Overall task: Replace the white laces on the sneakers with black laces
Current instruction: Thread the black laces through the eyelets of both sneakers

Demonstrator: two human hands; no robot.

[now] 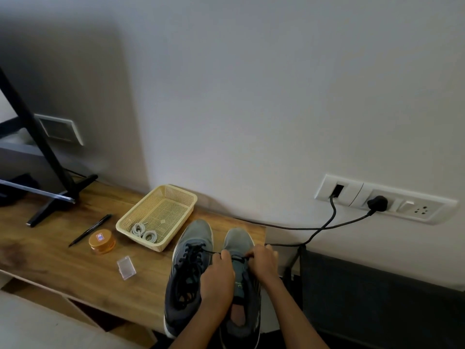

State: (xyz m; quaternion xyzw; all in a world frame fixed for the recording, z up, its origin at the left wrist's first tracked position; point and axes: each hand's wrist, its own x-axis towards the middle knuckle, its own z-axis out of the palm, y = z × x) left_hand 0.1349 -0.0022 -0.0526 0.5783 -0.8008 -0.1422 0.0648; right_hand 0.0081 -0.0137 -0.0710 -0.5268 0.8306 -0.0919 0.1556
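Head view shows paired grey sneakers [197, 234] carrying black laces [188, 263].

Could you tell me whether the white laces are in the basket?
In it: the white laces lie as two coils in the near corner of the cream basket.

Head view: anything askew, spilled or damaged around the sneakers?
Nothing stands out. The sneakers sit side by side on the table, white laces coiled in the basket; left hand and right hand pinch the black lace.

Wooden table [63, 258] against grey wall [251, 96]
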